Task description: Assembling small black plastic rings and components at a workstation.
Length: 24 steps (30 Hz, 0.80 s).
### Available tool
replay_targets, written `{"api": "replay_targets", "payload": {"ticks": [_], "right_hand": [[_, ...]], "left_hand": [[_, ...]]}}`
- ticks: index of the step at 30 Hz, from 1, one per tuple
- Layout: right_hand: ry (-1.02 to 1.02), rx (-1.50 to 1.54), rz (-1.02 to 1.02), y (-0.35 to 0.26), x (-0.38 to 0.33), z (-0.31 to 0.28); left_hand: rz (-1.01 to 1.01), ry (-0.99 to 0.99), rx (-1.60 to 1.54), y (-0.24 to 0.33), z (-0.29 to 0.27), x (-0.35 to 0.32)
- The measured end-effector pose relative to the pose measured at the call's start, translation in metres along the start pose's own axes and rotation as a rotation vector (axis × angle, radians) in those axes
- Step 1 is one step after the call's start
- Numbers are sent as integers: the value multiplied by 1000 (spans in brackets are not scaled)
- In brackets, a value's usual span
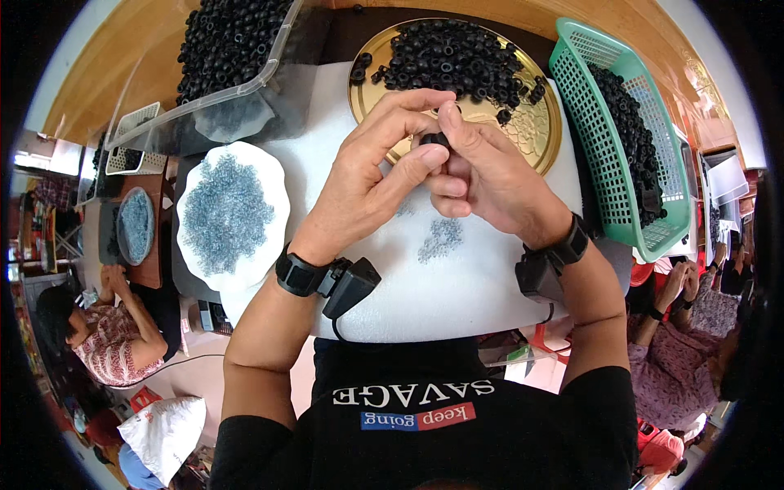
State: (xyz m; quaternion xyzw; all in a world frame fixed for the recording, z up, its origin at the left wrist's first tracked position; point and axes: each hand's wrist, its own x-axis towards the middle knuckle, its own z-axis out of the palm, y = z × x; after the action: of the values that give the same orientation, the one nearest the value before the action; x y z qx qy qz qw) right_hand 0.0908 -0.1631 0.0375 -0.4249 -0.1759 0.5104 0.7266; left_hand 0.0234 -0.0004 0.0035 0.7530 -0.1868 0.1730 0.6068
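Note:
Over the near edge of the gold tray, my two hands meet around a small round black part [435, 140]. My left hand [359, 180] is closed, its thumb pressed against that part and its forefinger stretched above. The fingers of my right hand [498, 175] curl in from the other side and grip it too, partly hidden behind one another. Beyond my hands, the round gold tray [371, 102] carries a heap of black ring-shaped parts [457, 61]. Below them, a small patch of fine grey pieces [441, 239] lies on the white foam mat [392, 286].
At left, a white scalloped plate [189, 253] holds many fine grey-blue pieces. A clear plastic box [278, 57] of black parts stands behind it. At right is a green basket [653, 241] with more black parts. People [122, 327] work at both sides.

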Motion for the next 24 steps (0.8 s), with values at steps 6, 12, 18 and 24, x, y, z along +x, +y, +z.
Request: {"api": "replay_targets", "payload": {"ticks": [6, 12, 18, 24], "right_hand": [[39, 28, 55, -3, -2, 2], [48, -31, 50, -5, -2, 1], [-25, -46, 35, -3, 1, -6], [-97, -14, 124, -3, 1, -12]], "left_hand": [[-74, 89, -211, 0, 10, 1], [-74, 77, -188, -1, 6, -1], [-71, 40, -193, -2, 2, 0], [-14, 3, -126, -7, 0, 1]]}}
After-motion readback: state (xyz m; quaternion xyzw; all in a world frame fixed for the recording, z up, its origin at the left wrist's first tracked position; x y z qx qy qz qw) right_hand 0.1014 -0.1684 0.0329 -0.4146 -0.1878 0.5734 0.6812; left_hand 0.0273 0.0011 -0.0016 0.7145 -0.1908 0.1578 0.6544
